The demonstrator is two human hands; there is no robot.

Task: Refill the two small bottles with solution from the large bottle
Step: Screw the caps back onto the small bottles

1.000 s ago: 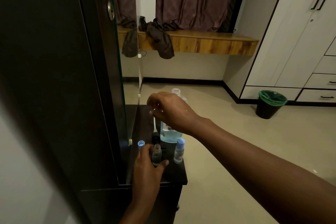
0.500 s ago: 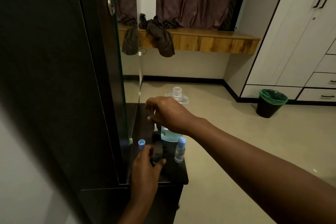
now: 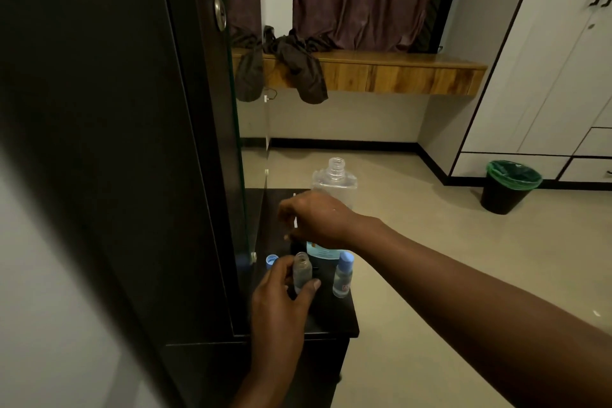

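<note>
While the large clear plastic bottle (image 3: 333,182) stands uncapped at the back of the small dark wooden stand (image 3: 334,318), a shallow layer of blue solution showing at its base, the head view shows the left hand (image 3: 281,301) curled around the small clear uncapped bottle (image 3: 302,270), thumb on one side and fingers on the other, probably to steady it upright for filling. The right hand (image 3: 318,219) hovers in front of the large bottle, its fingers loosely bunched; whether it pinches anything I cannot tell, though a thin pale sliver shows by its fingertips. The loose light-blue cap (image 3: 271,260) lies just beside the held bottle, likely set aside within reach. The second small bottle with its blue cap (image 3: 343,273) waits closed to the right, apparently next in turn.
</note>
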